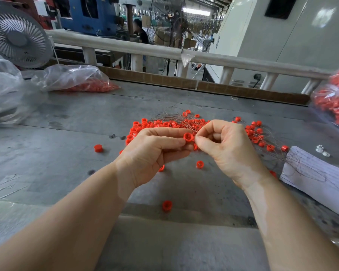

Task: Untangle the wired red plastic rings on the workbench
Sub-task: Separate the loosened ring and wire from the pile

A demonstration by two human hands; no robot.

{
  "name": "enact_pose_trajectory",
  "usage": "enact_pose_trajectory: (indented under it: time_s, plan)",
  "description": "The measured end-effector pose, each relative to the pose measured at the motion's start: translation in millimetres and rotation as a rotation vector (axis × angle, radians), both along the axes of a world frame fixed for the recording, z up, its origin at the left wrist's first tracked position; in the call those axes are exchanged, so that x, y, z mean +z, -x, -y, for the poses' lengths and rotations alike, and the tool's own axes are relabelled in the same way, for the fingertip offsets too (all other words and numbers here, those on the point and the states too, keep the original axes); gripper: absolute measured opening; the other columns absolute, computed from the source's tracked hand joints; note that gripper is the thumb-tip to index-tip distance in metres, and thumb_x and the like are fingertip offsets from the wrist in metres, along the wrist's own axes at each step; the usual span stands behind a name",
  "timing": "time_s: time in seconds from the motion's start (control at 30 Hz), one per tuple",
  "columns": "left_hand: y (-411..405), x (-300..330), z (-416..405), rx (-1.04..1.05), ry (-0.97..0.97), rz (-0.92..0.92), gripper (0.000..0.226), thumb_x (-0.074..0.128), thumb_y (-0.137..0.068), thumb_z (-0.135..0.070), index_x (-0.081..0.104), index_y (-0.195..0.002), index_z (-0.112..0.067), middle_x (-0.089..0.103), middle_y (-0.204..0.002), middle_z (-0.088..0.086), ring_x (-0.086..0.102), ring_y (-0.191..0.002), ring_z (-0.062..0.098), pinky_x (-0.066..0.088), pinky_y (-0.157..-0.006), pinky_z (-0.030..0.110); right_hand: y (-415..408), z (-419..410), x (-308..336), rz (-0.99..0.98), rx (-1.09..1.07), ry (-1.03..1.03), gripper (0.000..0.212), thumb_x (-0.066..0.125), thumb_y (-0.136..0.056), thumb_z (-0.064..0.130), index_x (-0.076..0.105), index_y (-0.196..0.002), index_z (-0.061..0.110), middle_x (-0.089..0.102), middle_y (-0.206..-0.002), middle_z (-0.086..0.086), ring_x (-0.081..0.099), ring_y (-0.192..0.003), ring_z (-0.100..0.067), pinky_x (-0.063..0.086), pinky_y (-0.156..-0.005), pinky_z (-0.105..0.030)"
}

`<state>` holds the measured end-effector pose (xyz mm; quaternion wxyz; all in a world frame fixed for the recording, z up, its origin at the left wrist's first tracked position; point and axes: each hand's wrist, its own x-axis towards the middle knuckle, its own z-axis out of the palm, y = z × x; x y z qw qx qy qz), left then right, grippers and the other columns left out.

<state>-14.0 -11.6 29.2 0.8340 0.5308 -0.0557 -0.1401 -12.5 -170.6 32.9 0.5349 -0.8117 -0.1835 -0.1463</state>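
Near edge of workbench: stray ring, apart from both hands.
Left hand: fingers curled, thumb and forefinger pinching the held ring, its opening facing up toward the camera.
Right hand: fingertips pressed together just right of that ring, seemingly pinching a thin wire; nearer to the strand.
Beyond the fingers: tangled pile of rings and wires, mid-bench, toward the far edge.

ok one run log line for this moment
left hand pinches red ring | right hand pinches wire at ring | tangled pile on workbench | untangling unfinished
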Motion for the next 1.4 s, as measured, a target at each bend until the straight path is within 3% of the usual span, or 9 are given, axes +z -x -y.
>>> enact_pose_trajectory:
  time_s: [0.57,0.77,1.07,1.23,1.4]
  plan:
    - [-2.1,-0.8,-1.7,0.0,0.005,0.011,0.023,0.062,-0.06,0.0,0.075,-0.078,-0.002,0.072,-0.076,0.015,0.071,-0.068,0.017,0.056,-0.058,0.02,-1.0,-0.9,0.5,-0.008,-0.005,0.001,0.024,0.066,-0.08,0.003,0.063,-0.064,0.021,0.063,-0.055,0.012,0.056,-0.055,0.003,0.044,-0.056,-0.01]
    - [-2.1,-0.4,-1.4,0.014,-0.012,0.04,0.022,0.054,-0.079,0.011,0.073,-0.08,-0.001,0.071,-0.072,0.015,0.071,-0.065,0.016,0.055,-0.057,0.019,-1.2,-1.2,0.7,-0.011,-0.01,-0.005,0.025,0.066,-0.08,0.002,0.063,-0.063,0.022,0.063,-0.054,0.012,0.056,-0.054,0.003,0.044,-0.056,-0.01]
    - [-4.0,-3.4,0.0,0.039,-0.044,0.126,0.013,0.055,-0.085,0.005,0.066,-0.092,0.005,0.069,-0.066,0.009,0.068,-0.061,0.012,0.054,-0.056,0.017,0.9,-2.9,2.8,-0.021,-0.015,-0.019,0.022,0.066,-0.081,0.004,0.064,-0.067,0.02,0.065,-0.061,0.004,0.059,-0.061,-0.006,0.05,-0.062,-0.02]
    - [-5.3,-5.6,2.1,0.061,-0.059,0.177,0.013,0.055,-0.088,0.001,0.067,-0.086,-0.002,0.069,-0.071,0.008,0.066,-0.062,0.009,0.056,-0.062,0.019,0.8,-3.6,3.3,0.011,-0.003,-0.012,0.02,0.066,-0.083,0.003,0.065,-0.071,0.018,0.064,-0.065,0.007,0.057,-0.063,-0.006,0.047,-0.065,-0.018]
    - [-6.9,-6.2,2.2,0.088,-0.053,0.21,0.017,0.053,-0.089,0.001,0.067,-0.082,-0.005,0.067,-0.068,0.007,0.065,-0.062,0.009,0.055,-0.061,0.019,0.4,-2.4,3.7,0.047,-0.076,0.033,0.022,0.069,-0.081,0.005,0.066,-0.076,0.027,0.056,-0.057,0.017,0.047,-0.051,0.001,0.035,-0.054,-0.008]
